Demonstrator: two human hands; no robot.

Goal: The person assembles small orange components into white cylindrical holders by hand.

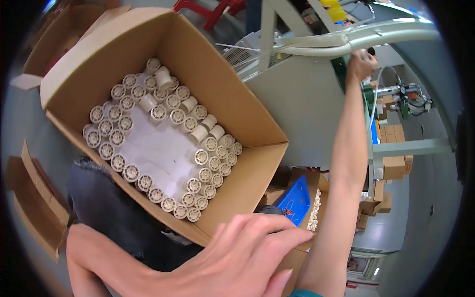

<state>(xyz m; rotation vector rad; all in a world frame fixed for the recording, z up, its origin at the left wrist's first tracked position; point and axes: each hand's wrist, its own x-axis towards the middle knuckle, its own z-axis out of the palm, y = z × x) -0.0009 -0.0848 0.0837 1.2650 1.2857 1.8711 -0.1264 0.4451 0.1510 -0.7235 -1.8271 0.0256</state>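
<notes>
My left hand (247, 252) is in the lower middle, back of the hand up, fingers stretched and the thumb apart. Nothing shows in it, though its palm is hidden; it is over the near corner of a large open cardboard box (252, 173). Inside the box are many white plastic cylinders (131, 172) with spoked round ends, most upright along the walls and a few tipped over. My right arm reaches far to the upper right. There my right hand (363, 65) is closed beside the machine frame, with a small dark round part (371, 51) at its fingers; its grip is too small to make out.
A pale machine panel (297, 109) stands right of the box, with a white hose (316, 49) above. A blue tray (297, 200) with reddish wire-like pieces lies beside small white parts (314, 210). More cartons (37, 198) stand at left; a red stool (213, 12) is behind.
</notes>
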